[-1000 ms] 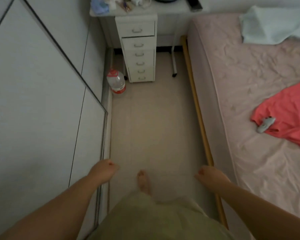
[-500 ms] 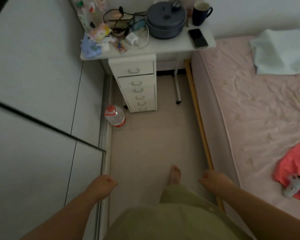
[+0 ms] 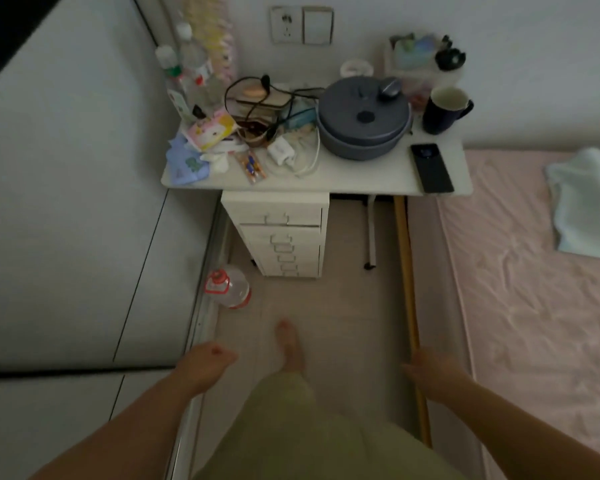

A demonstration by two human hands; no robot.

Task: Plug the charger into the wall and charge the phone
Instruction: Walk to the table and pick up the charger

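Observation:
A white charger (image 3: 280, 149) with its coiled white cable (image 3: 309, 164) lies on the white desk (image 3: 361, 174), left of a grey pot. The black phone (image 3: 431, 168) lies flat near the desk's right front corner. A wall socket (image 3: 285, 24) sits on the wall above the desk, beside a light switch. My left hand (image 3: 207, 365) and my right hand (image 3: 428, 370) hang low in front of me, far from the desk. Both hold nothing, with fingers loosely curled.
A grey lidded pot (image 3: 362, 119), a dark mug (image 3: 444, 110), black cables and bottles crowd the desk. A drawer unit (image 3: 284, 233) stands under it, a water jug (image 3: 227, 287) on the floor. Wardrobe doors (image 3: 66, 202) run along the left, a pink bed (image 3: 534, 289) on the right.
The view has tilted up and moved forward along the aisle, bringing the desk top, phone and wall socket into sight. Both hands stay low and hold nothing.

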